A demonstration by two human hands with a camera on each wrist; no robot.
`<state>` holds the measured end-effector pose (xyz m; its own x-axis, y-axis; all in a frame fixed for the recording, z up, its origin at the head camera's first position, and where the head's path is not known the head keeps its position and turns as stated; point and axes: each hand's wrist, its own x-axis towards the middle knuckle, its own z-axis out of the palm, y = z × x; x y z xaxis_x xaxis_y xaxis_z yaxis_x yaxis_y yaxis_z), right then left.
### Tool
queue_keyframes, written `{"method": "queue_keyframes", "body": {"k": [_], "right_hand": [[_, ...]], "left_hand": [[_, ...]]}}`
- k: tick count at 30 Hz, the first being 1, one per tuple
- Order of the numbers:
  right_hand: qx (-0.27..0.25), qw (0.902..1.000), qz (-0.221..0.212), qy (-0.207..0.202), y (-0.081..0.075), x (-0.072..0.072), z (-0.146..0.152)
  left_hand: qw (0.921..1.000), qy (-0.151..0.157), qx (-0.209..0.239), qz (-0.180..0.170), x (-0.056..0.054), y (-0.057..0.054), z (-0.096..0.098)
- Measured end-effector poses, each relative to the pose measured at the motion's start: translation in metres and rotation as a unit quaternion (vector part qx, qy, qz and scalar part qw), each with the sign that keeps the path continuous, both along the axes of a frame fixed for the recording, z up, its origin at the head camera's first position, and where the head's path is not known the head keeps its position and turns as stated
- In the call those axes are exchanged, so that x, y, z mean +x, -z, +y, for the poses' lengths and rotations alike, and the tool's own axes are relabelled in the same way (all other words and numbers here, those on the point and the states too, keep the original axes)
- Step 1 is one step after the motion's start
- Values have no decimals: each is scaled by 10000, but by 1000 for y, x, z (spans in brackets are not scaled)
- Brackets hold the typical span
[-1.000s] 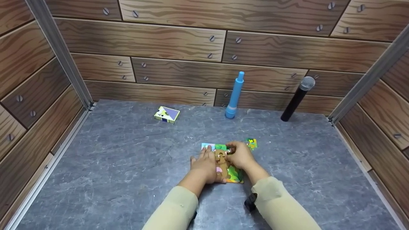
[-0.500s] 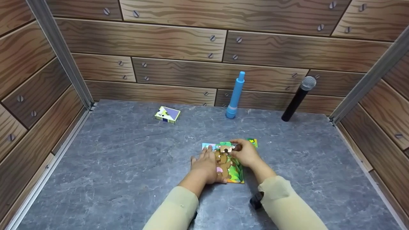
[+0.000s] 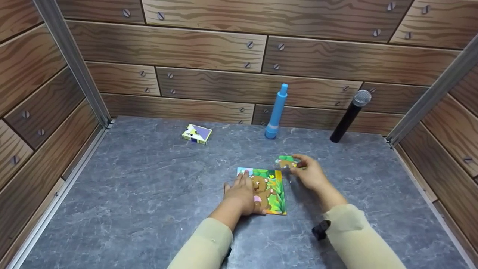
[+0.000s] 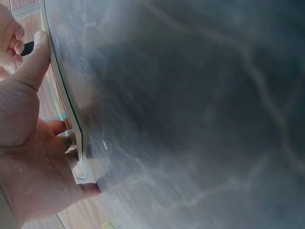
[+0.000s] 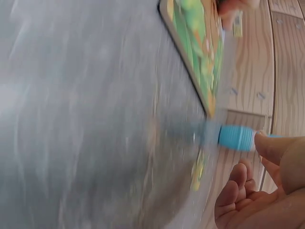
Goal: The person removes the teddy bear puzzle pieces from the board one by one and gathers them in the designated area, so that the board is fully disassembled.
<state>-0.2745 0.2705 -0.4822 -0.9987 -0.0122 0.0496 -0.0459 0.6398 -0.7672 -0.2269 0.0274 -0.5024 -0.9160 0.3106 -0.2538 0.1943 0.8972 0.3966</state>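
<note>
A square bear jigsaw puzzle (image 3: 277,203) lies on the grey tabletop. My left hand (image 3: 241,192) rests on its left part, fingers spread, thumb at the near edge; in the left wrist view, that hand (image 4: 40,162) lies along the puzzle's edge. Just beyond the puzzle's top right corner, my right hand (image 3: 312,173) pinches a green and brown puzzle piece (image 3: 285,162) between thumb and forefinger. A yellow-green piece (image 5: 197,171) lies near this hand in the right wrist view, where the pinch itself cannot be made out. My left palm hides part of the bear picture.
A small patterned box (image 3: 197,133) lies at the back left. Towards the back wall stand a blue tube-shaped object (image 3: 275,112) and a black microphone (image 3: 347,117). Wood-patterned walls (image 3: 209,48) enclose the tabletop at the back and sides.
My right hand has lifted a piece off the puzzle and carried it right and away, beside the loose yellow-green piece. A yellow strip now shows at the puzzle's top right. My left hand stays put.
</note>
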Motion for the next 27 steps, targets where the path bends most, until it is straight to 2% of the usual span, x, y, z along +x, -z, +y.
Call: {"method": "queue_keyframes", "body": {"k": [10,20,27], "right_hand": [[239,9993,51,299,-1,-3,42],[478,9977,81,483,-1,-4,72],[447,9965,-218,672,13,-2,90]], "left_hand": [[10000,-17,8,23,-1,3,0],[9997,-56,-172,-139,1,-2,0],[9995,-59,-204,-226,0,-3,2]]}}
